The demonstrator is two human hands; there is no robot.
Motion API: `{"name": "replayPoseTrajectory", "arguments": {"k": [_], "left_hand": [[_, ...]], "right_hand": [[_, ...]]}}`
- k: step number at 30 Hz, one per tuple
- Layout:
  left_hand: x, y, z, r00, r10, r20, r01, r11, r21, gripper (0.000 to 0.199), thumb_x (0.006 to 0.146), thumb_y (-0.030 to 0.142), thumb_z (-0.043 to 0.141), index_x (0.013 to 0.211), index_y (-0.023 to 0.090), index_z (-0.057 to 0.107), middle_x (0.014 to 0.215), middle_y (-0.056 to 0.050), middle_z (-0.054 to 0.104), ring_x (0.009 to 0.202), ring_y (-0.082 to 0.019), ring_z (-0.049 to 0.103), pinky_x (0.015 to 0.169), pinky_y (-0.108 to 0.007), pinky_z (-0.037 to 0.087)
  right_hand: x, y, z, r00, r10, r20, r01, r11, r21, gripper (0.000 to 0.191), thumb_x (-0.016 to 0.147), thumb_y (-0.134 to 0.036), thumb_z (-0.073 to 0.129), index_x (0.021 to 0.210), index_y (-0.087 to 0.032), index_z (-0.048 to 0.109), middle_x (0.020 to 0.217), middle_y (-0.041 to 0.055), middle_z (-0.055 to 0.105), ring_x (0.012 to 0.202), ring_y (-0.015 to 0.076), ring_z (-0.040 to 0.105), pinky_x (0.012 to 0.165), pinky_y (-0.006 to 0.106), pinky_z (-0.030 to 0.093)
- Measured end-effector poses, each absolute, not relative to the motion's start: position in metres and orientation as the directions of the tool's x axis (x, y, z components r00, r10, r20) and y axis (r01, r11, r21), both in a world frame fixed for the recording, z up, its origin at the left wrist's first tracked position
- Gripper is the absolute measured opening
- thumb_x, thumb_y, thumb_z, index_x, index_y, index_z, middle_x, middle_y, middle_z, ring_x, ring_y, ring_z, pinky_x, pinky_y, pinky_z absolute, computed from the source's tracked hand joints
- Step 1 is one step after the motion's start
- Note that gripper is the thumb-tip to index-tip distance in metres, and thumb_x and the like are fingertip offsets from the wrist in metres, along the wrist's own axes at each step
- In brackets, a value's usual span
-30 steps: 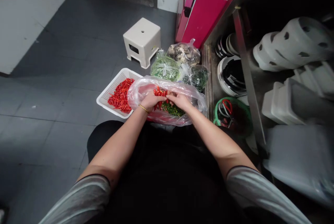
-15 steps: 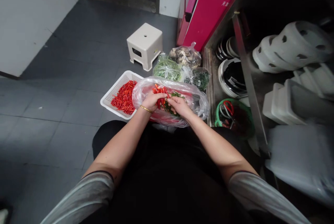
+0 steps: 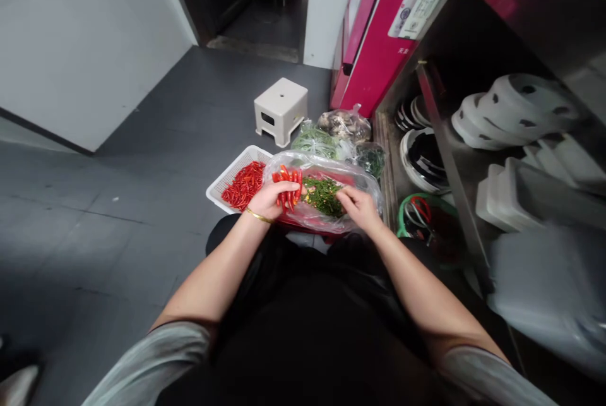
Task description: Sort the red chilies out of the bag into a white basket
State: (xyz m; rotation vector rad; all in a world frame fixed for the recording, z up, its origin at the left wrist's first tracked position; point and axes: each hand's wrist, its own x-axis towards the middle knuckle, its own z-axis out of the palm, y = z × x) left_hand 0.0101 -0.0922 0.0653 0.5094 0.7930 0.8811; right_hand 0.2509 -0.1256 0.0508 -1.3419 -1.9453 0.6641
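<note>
A bunch of red chili peppers (image 3: pixel 286 176) is gripped in my left hand (image 3: pixel 267 201), its thumb lying across them. My right hand (image 3: pixel 360 207) hovers at the right side of the large clear plastic bag (image 3: pixel 284 160), its fingers pinched together. Whatever may be between those fingertips is too small to make out. Green chili stems (image 3: pixel 324 196) lie in the bag between my two hands. Left of the bag, a white perforated basket (image 3: pixel 216 190) holds a heap of red chili peppers (image 3: pixel 245 185).
Behind the bag sit clear bags of green vegetables (image 3: pixel 315 141) and of what look like mushrooms (image 3: pixel 345 125). A white plastic stool (image 3: pixel 281 103) stands farther back. On the right, a metal shelf (image 3: pixel 449 141) holds white containers (image 3: pixel 506 188), with a green basket (image 3: pixel 402 220) below.
My hands have moved apart: the right one went rightward from the chili peppers, while the left one still grips them. More green stems show between them. The camera view has shifted.
</note>
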Motion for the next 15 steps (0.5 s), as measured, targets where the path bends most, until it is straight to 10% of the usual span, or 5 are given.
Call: {"name": "replayPoseTrajectory", "arguments": {"k": [7,15], "left_hand": [[-0.103,-0.062,0.053,0.13,0.895,-0.426,-0.438,0.437,0.785,0.01,0.064,0.01,0.071,0.074,0.008,0.068,0.07,-0.01,0.071,0.063,-0.018,0.068,0.067,-0.029,0.057],[-0.148,-0.002,-0.03,-0.252,0.694,-0.675,-0.252,0.626,0.738,0.028,0.053,0.009,0.081,0.072,0.011,0.06,0.056,-0.004,0.062,0.048,-0.013,0.057,0.048,-0.023,0.046]], "right_hand": [[0.279,-0.113,0.015,0.022,0.999,0.036,0.763,0.006,-0.646,0.038,0.089,-0.049,0.042,0.073,-0.021,0.061,0.053,0.0016,0.059,0.053,0.0182,0.058,0.059,0.028,0.044],[0.275,-0.109,-0.013,-0.127,0.988,0.09,0.84,0.155,-0.52,0.047,0.086,-0.042,0.047,0.125,-0.016,0.057,0.103,0.0146,0.069,0.085,0.0276,0.068,0.077,0.042,0.055]]}}
